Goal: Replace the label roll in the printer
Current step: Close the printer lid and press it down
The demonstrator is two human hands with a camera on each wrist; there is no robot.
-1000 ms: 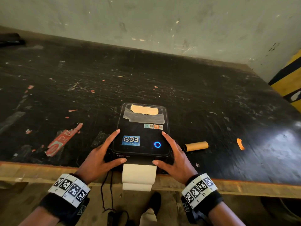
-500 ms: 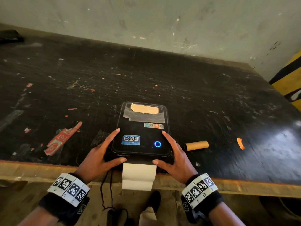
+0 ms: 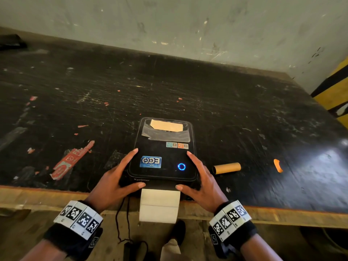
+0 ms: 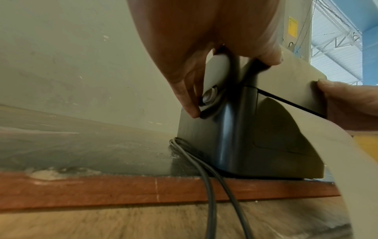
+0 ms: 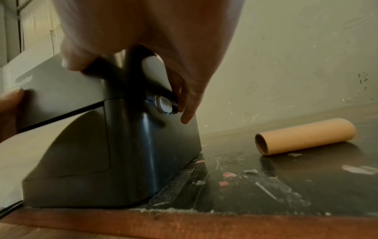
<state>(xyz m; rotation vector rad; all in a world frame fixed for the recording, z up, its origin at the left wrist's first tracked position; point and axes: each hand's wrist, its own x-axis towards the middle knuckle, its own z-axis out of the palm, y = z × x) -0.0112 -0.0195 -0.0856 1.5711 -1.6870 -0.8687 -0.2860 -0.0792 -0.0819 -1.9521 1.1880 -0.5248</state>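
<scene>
A black label printer [image 3: 162,157] sits shut at the table's near edge, its blue ring light on. A white label strip [image 3: 160,204] hangs from its front slot over the edge. My left hand [image 3: 120,178] straddles the printer's front left corner, thumb on the front lip. Its fingers [image 4: 190,103] reach down the side to a round latch button [image 4: 208,97]. My right hand [image 3: 201,179] mirrors it at the front right corner, fingers [image 5: 188,110] against the right latch button [image 5: 163,104]. An empty brown cardboard core [image 3: 227,168] lies on the table right of the printer.
The worn black table [image 3: 188,91] carries paper scraps, a red torn label [image 3: 71,161] at left and an orange scrap [image 3: 277,165] at right. A thin black cable [image 3: 120,219] drops from the printer over the wooden table edge [image 3: 37,196]. A pale wall stands behind.
</scene>
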